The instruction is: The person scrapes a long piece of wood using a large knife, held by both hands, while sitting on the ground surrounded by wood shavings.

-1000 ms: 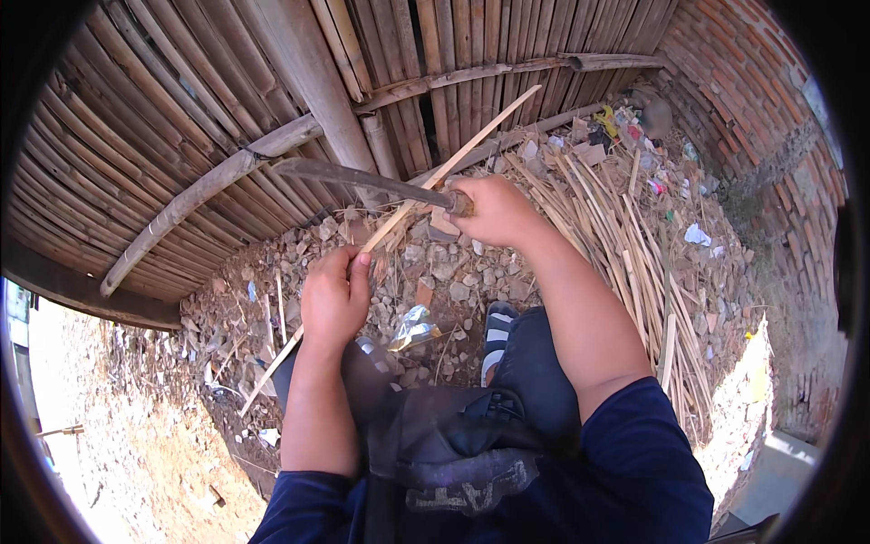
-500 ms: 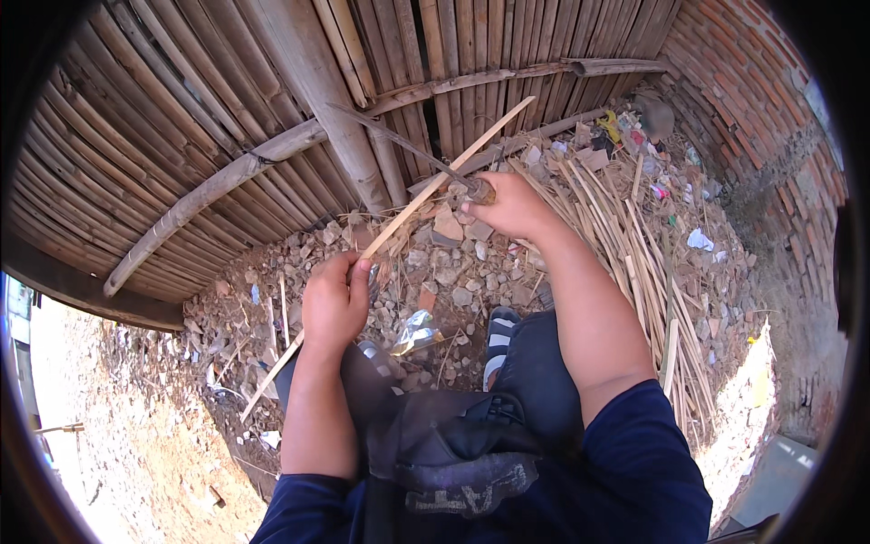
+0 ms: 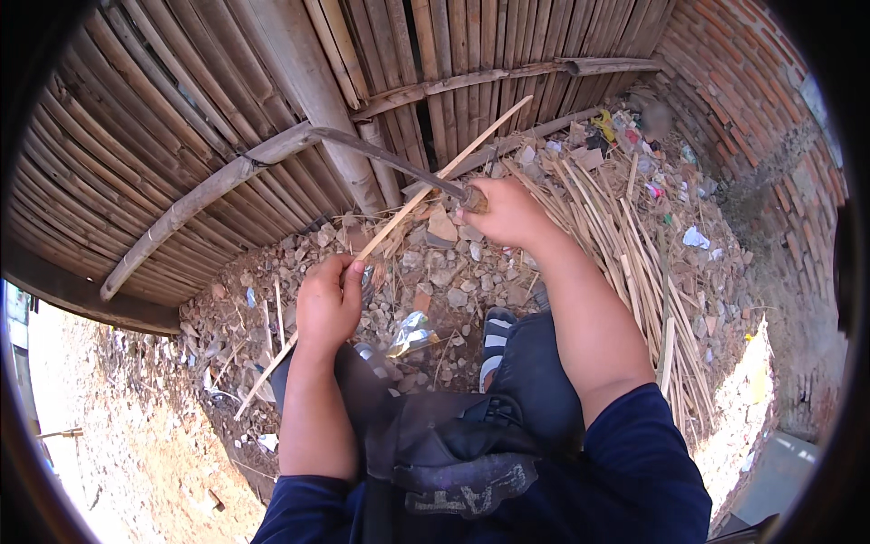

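Observation:
My left hand (image 3: 328, 304) is closed around a long, pale bamboo strip (image 3: 390, 228), thumb pressed along it. The strip slants from beside my left leg up to the far right, its far end free. In my right hand (image 3: 509, 210) is the wooden handle of a long knife (image 3: 385, 156), gripped in a fist. Its dark, slightly curved blade points to the far left and crosses the strip beyond my left hand. Whether the edge touches the strip, I cannot tell.
Many split bamboo strips (image 3: 625, 258) lie in a pile to my right. Stones and litter cover the ground, with a shiny wrapper (image 3: 413, 334) between my feet. A bamboo wall (image 3: 217, 118) with a thick post (image 3: 313, 82) stands ahead; a brick wall (image 3: 752, 100) is at right.
The knife blade has tilted, its tip now lower and farther left, with more of its flat side showing. My left hand keeps its hold on the bamboo strip, nearly unmoved.

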Tool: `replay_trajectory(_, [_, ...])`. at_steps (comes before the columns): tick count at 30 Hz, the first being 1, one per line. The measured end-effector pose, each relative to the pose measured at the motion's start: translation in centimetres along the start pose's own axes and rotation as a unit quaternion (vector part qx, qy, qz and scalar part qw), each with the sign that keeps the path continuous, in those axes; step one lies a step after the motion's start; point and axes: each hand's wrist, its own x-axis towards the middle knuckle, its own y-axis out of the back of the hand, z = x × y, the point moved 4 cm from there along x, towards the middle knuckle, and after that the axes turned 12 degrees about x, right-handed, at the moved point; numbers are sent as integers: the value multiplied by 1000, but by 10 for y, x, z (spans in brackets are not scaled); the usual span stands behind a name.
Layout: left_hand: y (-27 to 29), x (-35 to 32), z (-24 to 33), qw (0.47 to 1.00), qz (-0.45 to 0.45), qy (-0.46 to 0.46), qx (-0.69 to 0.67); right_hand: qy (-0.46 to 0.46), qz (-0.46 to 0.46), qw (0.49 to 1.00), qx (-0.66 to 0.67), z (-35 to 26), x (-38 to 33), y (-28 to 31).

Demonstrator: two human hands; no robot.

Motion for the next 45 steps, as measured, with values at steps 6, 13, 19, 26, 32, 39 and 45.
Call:
replay_trajectory(6, [10,0,7,1000,14,6,18,6,26,998,64,15,4,5])
replay_trajectory(13, [3,0,3,999,20,-14,28,26,-22,999,-33,4,-2,-9])
replay_trajectory(19, [8,1,3,1000,18,-11,-1,23,-3,999,25,15,3,0])
replay_trajectory(26, [3,1,0,1000,12,-14,6,-1,25,1000,-11,9,-3,9])
replay_trajectory(32, [17,0,3,1000,21,-12,12,24,28,999,4,33,3,19])
replay_trajectory(39, [10,2,-2,999,5,-28,22,11,59,998,-34,8,-3,19])
replay_trajectory(45, [25,-1,1,998,47,-19,27,-15,50,998,35,40,5,27])
